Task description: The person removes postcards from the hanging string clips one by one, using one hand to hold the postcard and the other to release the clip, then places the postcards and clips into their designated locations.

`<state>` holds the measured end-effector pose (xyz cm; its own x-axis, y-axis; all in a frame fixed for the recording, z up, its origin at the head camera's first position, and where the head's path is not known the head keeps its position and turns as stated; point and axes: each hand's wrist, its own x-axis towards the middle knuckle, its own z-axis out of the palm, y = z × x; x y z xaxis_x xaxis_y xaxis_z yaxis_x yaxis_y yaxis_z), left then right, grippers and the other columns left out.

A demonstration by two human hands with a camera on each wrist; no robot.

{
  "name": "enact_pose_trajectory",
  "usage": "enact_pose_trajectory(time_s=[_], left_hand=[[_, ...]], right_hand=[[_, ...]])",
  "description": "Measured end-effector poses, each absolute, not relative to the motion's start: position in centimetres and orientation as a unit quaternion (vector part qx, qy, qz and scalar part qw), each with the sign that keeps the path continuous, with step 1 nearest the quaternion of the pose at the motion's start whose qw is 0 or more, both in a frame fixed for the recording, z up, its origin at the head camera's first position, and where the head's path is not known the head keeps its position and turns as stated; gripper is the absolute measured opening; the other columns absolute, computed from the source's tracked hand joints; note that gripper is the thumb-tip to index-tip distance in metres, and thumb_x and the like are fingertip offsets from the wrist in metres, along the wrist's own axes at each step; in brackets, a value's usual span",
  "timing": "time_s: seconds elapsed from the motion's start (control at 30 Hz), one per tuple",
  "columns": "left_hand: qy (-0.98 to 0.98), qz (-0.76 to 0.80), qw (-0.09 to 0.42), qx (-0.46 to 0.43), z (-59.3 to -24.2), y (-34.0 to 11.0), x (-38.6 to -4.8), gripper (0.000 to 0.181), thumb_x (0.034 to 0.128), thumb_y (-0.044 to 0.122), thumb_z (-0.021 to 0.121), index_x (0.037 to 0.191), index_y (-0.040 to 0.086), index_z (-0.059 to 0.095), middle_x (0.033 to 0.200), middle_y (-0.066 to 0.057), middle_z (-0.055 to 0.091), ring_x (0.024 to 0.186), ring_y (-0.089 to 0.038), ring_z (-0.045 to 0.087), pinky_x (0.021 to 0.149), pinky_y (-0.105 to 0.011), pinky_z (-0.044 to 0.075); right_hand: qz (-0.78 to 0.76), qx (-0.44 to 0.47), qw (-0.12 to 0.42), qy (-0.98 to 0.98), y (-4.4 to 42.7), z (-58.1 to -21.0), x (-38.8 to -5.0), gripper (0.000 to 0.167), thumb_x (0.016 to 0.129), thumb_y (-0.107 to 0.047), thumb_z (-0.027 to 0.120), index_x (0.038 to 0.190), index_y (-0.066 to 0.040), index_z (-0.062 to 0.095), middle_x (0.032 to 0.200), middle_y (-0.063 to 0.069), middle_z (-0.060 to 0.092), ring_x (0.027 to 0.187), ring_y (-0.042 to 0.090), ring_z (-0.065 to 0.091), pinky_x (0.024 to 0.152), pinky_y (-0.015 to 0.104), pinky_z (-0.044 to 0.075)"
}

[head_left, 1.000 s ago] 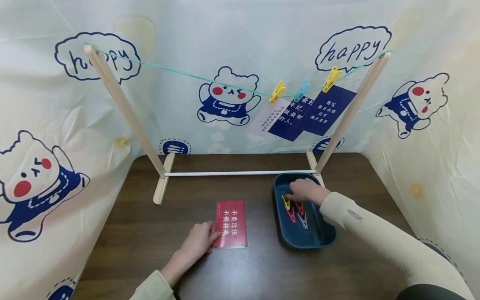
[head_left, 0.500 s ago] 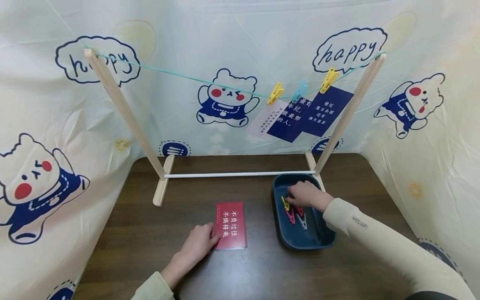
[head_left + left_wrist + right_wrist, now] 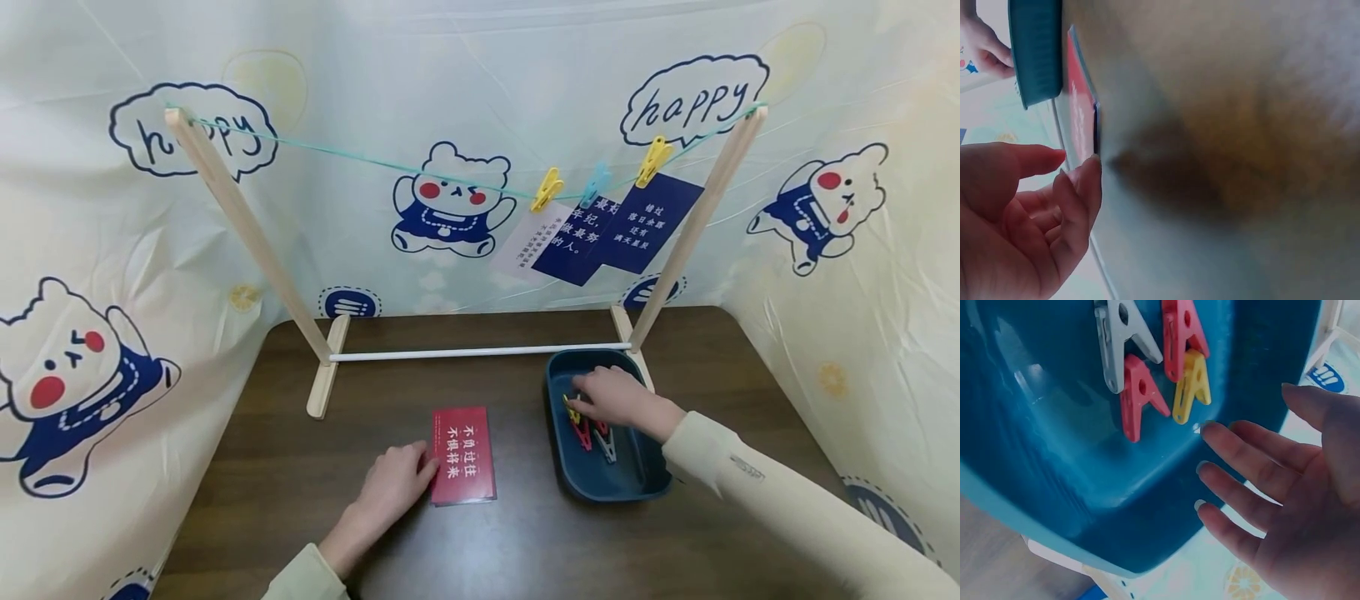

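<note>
“不惧将来” on red card [image 3: 463, 456]

Compared with 1 second ago, the left hand [image 3: 397, 479] is drawing back slightly from the red card [image 3: 468, 458]: its thumb is reaching less far over the left edge, and the lower left corner is showing more fully. Over the tray [image 3: 633, 475], the right hand [image 3: 617, 396] is parting its fingers more, the thumb now covering some of the yellow clip [image 3: 1189, 384], though in the head view contact is hard to judge. The right cuff [image 3: 697, 450] is shifting back toward the person. The head view is tilting, the left post [image 3: 243, 225] now sitting lower in it.
</note>
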<state>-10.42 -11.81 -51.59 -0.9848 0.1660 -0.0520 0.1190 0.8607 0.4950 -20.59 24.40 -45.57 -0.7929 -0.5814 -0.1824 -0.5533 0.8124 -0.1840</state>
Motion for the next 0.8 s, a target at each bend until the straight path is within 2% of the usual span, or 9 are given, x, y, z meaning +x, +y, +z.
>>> enact_pose_trajectory(time_s=[0.23, 0.37, 0.53, 0.63, 0.8], left_hand=[[0.957, 0.28, 0.009, 0.082, -50.2, -11.7, -12.2, 0.015, 0.0974, 0.017, 0.074, 0.087, 0.011, 0.066, 0.064, 0.004, 0.054, 0.052, -0.01, 0.047, 0.048, -0.027, 0.041], [0.942, 0.325, -0.008, 0.089, -49.1, -11.6, -13.3, 0.007, 0.0974, 0.016, 0.074, 0.097, 0.01, 0.071, 0.073, 0.003, 0.063, 0.058, -0.008, 0.053, 0.053, -0.026, 0.048], [0.921, 0.371, -0.045, 0.108, -47.5, -11.2, -14.3, 0.009, 0.0967, 0.015, 0.075, 0.105, 0.011, 0.074, 0.088, 0.0, 0.07, 0.073, -0.011, 0.059, 0.065, -0.027, 0.055], [0.907, 0.393, -0.072, 0.131, -46.6, -10.8, -15.2, 0.009, 0.0968, 0.013, 0.075, 0.106, 0.011, 0.073, 0.092, -0.002, 0.07, 0.077, -0.013, 0.062, 0.07, -0.03, 0.058], [0.889, 0.418, -0.102, 0.158, -45.4, -10.1, -17.1, 0.011, 0.0975, 0.013, 0.074, 0.108, 0.01, 0.072, 0.093, -0.001, 0.07, 0.079, -0.012, 0.064, 0.072, -0.031, 0.058]], right_hand=[[-0.127, -0.263, 0.092, 0.952, 25.3, -44.2, -19.7, 0.03, 0.103, -0.028, 0.067, 0.12, -0.004, 0.07, 0.093, 0.002, 0.073, 0.075, 0.009, 0.065, 0.066, 0.03, 0.057], [-0.163, -0.265, 0.064, 0.948, 25.4, -42.8, -19.4, 0.028, 0.102, -0.024, 0.068, 0.121, -0.004, 0.07, 0.1, 0.006, 0.075, 0.073, 0.007, 0.064, 0.062, 0.027, 0.057], [-0.182, -0.281, -0.016, 0.942, 25.3, -40.5, -19.3, 0.026, 0.1, -0.021, 0.072, 0.12, -0.005, 0.072, 0.099, 0.006, 0.075, 0.065, 0.007, 0.06, 0.054, 0.025, 0.052], [-0.19, -0.282, -0.054, 0.939, 25.2, -38.9, -19.6, 0.024, 0.1, -0.02, 0.072, 0.119, -0.007, 0.072, 0.104, 0.008, 0.077, 0.072, 0.013, 0.068, 0.059, 0.031, 0.057], [-0.202, -0.283, -0.082, 0.934, 24.3, -36.3, -20.3, 0.026, 0.101, -0.023, 0.071, 0.121, -0.008, 0.072, 0.111, 0.009, 0.077, 0.091, 0.021, 0.074, 0.077, 0.041, 0.062]])
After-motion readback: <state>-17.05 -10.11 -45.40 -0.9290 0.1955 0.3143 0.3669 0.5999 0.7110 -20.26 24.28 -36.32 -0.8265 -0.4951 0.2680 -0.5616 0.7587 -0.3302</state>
